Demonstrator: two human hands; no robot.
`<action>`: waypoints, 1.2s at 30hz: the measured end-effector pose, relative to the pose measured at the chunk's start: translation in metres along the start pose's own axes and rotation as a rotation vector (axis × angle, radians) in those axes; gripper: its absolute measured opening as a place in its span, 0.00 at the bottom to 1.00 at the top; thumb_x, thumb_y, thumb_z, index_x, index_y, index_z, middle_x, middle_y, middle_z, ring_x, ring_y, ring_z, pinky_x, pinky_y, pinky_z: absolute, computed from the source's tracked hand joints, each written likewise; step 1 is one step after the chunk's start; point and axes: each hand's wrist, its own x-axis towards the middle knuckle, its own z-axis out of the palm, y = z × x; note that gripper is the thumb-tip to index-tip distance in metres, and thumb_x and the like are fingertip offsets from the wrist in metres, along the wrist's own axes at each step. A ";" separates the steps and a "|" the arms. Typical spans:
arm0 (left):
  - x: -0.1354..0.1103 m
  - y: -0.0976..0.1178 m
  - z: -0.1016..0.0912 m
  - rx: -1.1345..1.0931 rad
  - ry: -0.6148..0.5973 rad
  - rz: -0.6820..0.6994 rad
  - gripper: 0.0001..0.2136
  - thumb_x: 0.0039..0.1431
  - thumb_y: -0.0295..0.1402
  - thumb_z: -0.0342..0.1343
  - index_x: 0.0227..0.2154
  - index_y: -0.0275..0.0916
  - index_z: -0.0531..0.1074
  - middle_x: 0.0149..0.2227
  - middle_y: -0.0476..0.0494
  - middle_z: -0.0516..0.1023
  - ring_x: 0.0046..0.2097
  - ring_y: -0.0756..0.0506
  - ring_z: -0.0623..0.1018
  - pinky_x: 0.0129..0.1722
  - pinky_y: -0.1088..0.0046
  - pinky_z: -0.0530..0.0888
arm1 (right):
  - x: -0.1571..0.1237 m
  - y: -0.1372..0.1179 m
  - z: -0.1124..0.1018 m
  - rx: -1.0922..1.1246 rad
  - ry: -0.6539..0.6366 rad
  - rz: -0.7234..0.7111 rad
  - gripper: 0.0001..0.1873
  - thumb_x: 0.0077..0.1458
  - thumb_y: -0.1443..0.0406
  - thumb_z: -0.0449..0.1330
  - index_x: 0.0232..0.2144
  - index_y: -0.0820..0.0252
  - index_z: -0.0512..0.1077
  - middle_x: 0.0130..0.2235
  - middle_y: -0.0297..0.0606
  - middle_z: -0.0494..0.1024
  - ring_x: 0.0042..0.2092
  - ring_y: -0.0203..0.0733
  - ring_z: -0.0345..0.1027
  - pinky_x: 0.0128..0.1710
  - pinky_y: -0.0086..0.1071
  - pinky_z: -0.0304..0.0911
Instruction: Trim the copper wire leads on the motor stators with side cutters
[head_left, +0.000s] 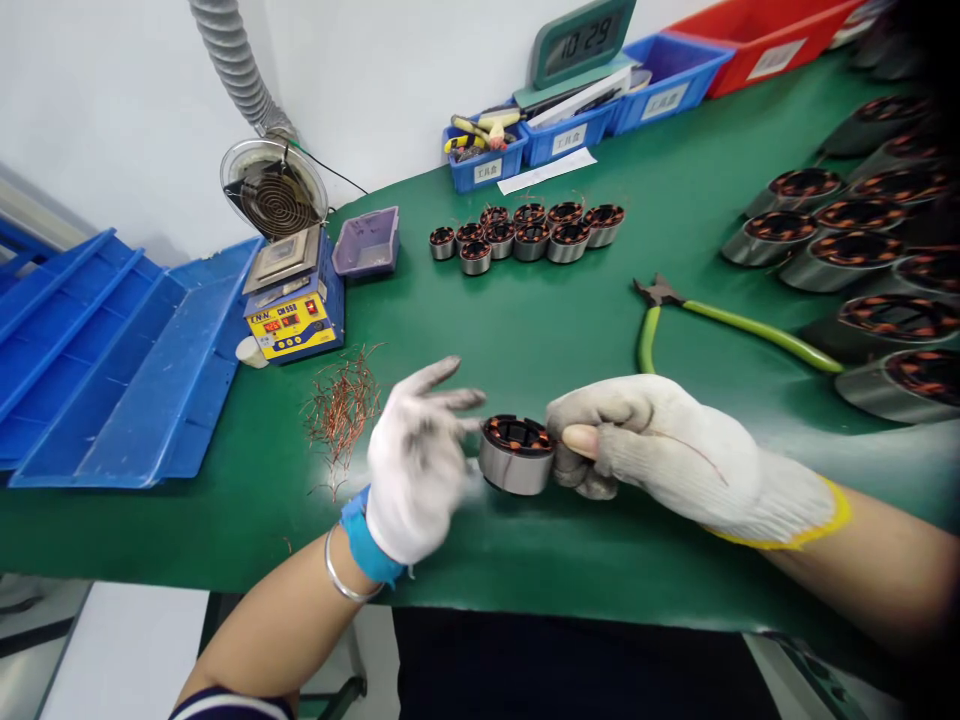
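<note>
A motor stator (517, 456), a steel ring with copper windings and black insulation, is upright in front of me. My right hand (637, 445), in a white glove with a bare thumb tip, is closed at the stator's right side. Whether the stator touches the table cannot be made out. A thin copper-coloured wire crosses the back of that glove. My left hand (420, 460), gloved and blurred, is just left of the stator with its fingers spread and nothing in them. Green-handled cutting pliers (739, 325) lie spread beyond my right hand. Clipped copper wires (343, 408) lie in a pile behind my left hand.
Several smaller stators (531, 238) are grouped at the back; larger ones (855, 262) line the right. A yellow-and-blue solder pot unit (296, 318) and a purple tray (367, 240) stand back left, beside blue bins (142, 370). Tool boxes (487, 172) line the wall.
</note>
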 end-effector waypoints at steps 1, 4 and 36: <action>0.003 -0.002 -0.001 -0.120 -0.095 -0.200 0.34 0.61 0.64 0.27 0.35 0.40 0.69 0.41 0.34 0.78 0.42 0.39 0.81 0.37 0.58 0.80 | 0.000 0.000 0.000 -0.043 0.002 -0.012 0.24 0.52 0.47 0.63 0.22 0.63 0.72 0.22 0.38 0.72 0.21 0.34 0.64 0.20 0.27 0.61; 0.012 -0.004 -0.003 -0.514 -0.543 -0.730 0.39 0.57 0.67 0.33 0.38 0.34 0.70 0.30 0.36 0.77 0.22 0.44 0.77 0.18 0.68 0.75 | 0.003 0.002 -0.001 -0.125 0.023 -0.033 0.24 0.54 0.47 0.61 0.22 0.62 0.71 0.21 0.38 0.72 0.22 0.34 0.63 0.21 0.27 0.61; 0.006 -0.023 0.006 0.647 0.187 0.376 0.17 0.56 0.40 0.62 0.45 0.39 0.65 0.42 0.40 0.77 0.43 0.41 0.78 0.43 0.62 0.76 | 0.013 0.008 -0.013 -1.214 0.415 -0.620 0.22 0.54 0.54 0.59 0.48 0.59 0.72 0.52 0.53 0.74 0.55 0.62 0.66 0.58 0.55 0.56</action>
